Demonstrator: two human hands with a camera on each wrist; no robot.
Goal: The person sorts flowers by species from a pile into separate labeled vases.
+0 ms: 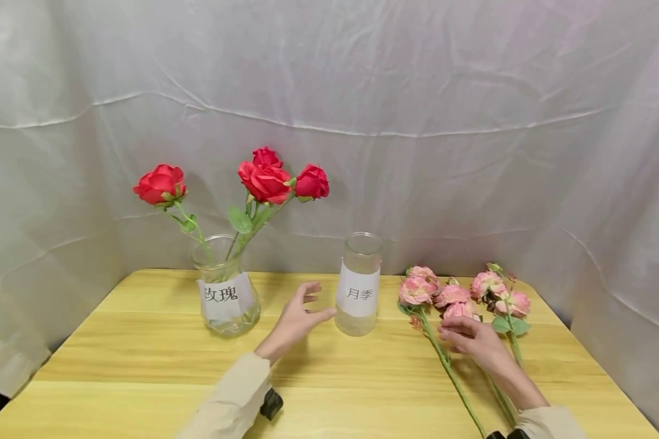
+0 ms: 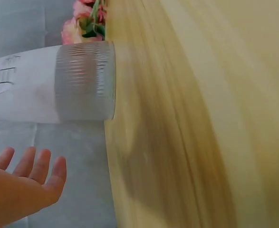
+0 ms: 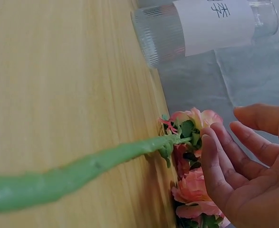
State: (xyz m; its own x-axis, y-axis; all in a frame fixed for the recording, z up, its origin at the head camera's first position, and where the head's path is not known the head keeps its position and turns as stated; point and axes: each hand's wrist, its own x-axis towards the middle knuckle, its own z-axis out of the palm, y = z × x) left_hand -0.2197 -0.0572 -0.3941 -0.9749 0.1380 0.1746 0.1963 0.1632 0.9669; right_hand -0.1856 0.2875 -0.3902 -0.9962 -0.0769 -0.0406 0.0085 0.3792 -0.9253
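Note:
A clear cylindrical glass vase (image 1: 357,289) with a white paper label stands upright on the table. My left hand (image 1: 296,320) is just left of it, thumb and fingers spread, holding nothing; the left wrist view shows the vase (image 2: 84,83) beyond the fingers. Several pink flowers (image 1: 453,297) on green stems lie at the right. My right hand (image 1: 480,344) hovers over their stems, fingers loosely bent, nothing between them. In the right wrist view a green stem (image 3: 82,166) runs toward the pink blooms (image 3: 194,185), with the fingertips close to the flower heads.
Left of the left hand, a wider glass vase (image 1: 227,311) with a white label holds several red roses (image 1: 266,180). Everything stands on a yellow wooden table (image 1: 335,378). A grey cloth (image 1: 390,171) hangs behind the table's back edge.

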